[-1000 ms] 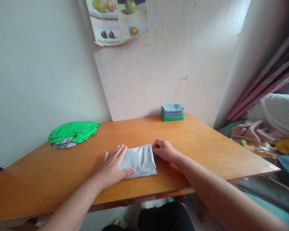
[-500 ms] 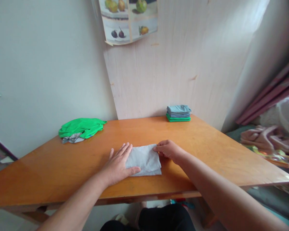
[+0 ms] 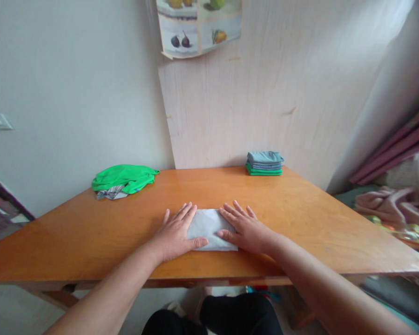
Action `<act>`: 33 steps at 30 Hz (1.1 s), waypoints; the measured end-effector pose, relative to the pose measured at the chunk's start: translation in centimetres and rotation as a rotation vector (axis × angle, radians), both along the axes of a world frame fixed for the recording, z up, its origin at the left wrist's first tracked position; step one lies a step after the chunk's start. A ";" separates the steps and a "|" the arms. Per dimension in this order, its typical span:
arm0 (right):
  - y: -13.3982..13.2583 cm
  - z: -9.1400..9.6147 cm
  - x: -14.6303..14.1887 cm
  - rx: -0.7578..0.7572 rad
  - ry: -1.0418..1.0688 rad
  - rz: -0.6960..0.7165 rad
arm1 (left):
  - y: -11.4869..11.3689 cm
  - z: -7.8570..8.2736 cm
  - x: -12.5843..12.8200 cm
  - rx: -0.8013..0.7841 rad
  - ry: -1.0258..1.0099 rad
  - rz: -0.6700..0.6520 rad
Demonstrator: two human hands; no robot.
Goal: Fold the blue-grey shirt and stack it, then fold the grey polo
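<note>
Both hands lie flat on a small grey cloth (image 3: 209,225) near the front edge of the worktop (image 3: 300,218). The left hand (image 3: 176,232) covers the cloth's left end with fingers spread and its thumb along the near edge; the right hand (image 3: 246,228) presses on the right end, fingers spread too, so neither grip pinches anything. The cloth already sits as a compact rectangle with straight edges, so the folding of this piece looks all but done, with only the flattening under way. At the far right of the worktop, against the wooden panel (image 3: 247,93), a stack (image 3: 264,163) of folded pieces in blue, grey and green stands neat, well apart from the hands; those look finished. At the far left a heap (image 3: 124,179) of loose cloth, green on top with a grey striped piece under it, lies crumpled and untouched, so at least two pieces seem left to fold. The grey cloth has not yet joined the stack.
</note>
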State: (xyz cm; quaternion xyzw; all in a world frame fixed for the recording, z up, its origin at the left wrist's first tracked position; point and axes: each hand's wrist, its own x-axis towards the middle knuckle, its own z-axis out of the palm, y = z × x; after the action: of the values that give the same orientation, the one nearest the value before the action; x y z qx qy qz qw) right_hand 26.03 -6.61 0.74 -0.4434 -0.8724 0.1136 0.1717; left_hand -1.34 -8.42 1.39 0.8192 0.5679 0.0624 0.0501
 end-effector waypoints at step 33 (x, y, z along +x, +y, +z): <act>-2.9 -0.7 1.8 0.136 0.458 -0.138 | 0.0 0.4 -0.2 0.061 -0.156 -0.051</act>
State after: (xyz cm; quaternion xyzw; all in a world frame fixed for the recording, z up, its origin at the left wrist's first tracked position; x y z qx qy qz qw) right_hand 27.81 -9.49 0.04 -0.4520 -0.7839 0.1401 0.4020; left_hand -1.53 -8.41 1.75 0.8273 0.5389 0.1419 0.0710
